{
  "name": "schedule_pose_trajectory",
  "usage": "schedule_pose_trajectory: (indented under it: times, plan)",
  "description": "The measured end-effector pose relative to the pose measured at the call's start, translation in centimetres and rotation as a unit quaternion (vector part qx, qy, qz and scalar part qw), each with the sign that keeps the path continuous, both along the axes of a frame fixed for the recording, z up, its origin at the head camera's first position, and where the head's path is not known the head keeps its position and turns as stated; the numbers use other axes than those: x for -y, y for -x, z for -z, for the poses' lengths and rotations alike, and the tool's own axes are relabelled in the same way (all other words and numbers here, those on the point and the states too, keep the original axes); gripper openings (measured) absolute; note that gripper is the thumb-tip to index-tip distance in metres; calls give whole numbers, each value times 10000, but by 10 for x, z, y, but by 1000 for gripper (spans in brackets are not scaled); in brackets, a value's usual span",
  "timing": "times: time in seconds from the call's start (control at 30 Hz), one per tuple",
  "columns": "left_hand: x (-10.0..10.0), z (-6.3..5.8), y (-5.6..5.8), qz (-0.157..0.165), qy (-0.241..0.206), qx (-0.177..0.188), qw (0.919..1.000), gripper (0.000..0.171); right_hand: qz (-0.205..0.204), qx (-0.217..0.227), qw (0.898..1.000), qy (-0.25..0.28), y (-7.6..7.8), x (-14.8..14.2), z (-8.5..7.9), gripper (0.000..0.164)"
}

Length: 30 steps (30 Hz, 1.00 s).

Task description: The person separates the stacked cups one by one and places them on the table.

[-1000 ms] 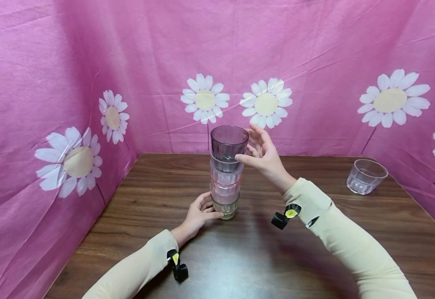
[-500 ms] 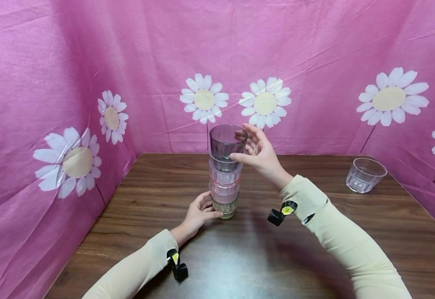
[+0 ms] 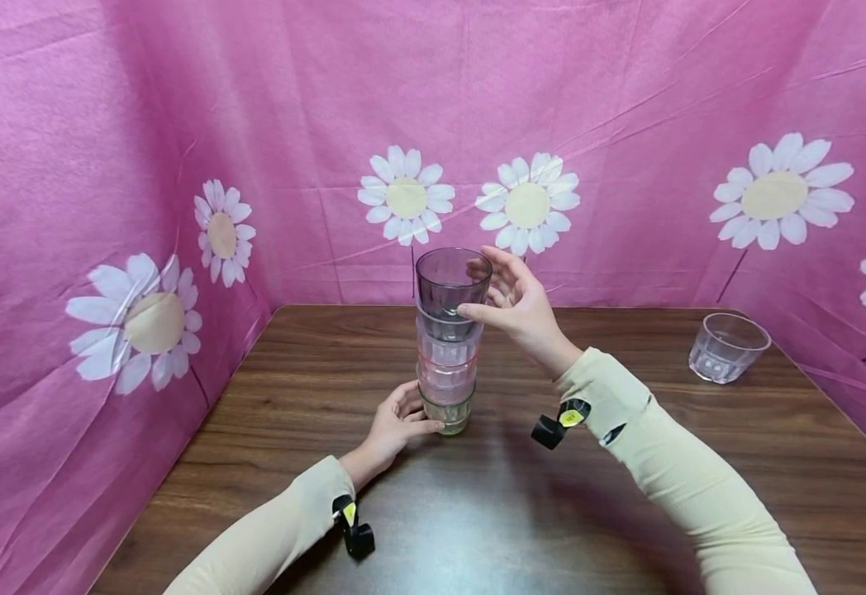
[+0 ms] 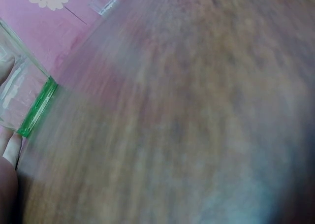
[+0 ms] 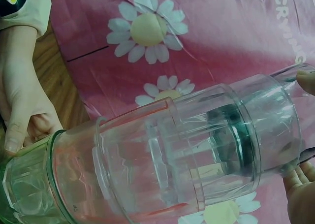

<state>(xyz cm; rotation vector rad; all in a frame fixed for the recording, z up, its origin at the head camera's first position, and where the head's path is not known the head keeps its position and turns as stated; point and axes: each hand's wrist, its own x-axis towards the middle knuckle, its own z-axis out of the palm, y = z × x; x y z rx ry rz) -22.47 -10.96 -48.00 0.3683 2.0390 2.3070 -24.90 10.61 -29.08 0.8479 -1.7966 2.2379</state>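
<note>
Nested drinking glasses stand upright as one tall stack in the middle of the table. At the bottom is a green-tinted glass (image 3: 451, 415); my left hand (image 3: 394, 423) grips it low, thumb in front. Clear and pinkish glasses (image 3: 446, 359), one with a red rim, fill the middle. On top sits a dark grey glass (image 3: 440, 281). My right hand (image 3: 520, 307) holds that one from the right, thumb on the near side, fingertips seen through its far wall. In the left wrist view only the green base (image 4: 38, 110) and part of the hand show.
A single clear glass (image 3: 726, 351) stands apart near the table's back right corner. The brown wooden table (image 3: 292, 372) is walled by pink cloth (image 3: 314, 99) printed with daisies, close behind the stack.
My right hand has shifted slightly left and closed round the dark grey glass, its fingers now behind the wall. My left hand and the stack look almost unmoved.
</note>
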Motion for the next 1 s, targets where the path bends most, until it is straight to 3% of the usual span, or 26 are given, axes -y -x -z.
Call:
schedule_pose_trajectory:
  times: [0.23, 0.47, 1.0]
  plan:
    - [-1, 0, 0, 42, 16, 41, 10000, 71, 117, -254, 9993, 259, 0, -1, 0, 81]
    - [-1, -2, 0, 22, -42, 60, 10000, 71, 17, -675, 9951, 727, -1, 0, -10, 78]
    - [1, -1, 0, 35, -7, 108, 9999, 70, 87, -1049, 9821, 1560, -4, -9, -35, 77]
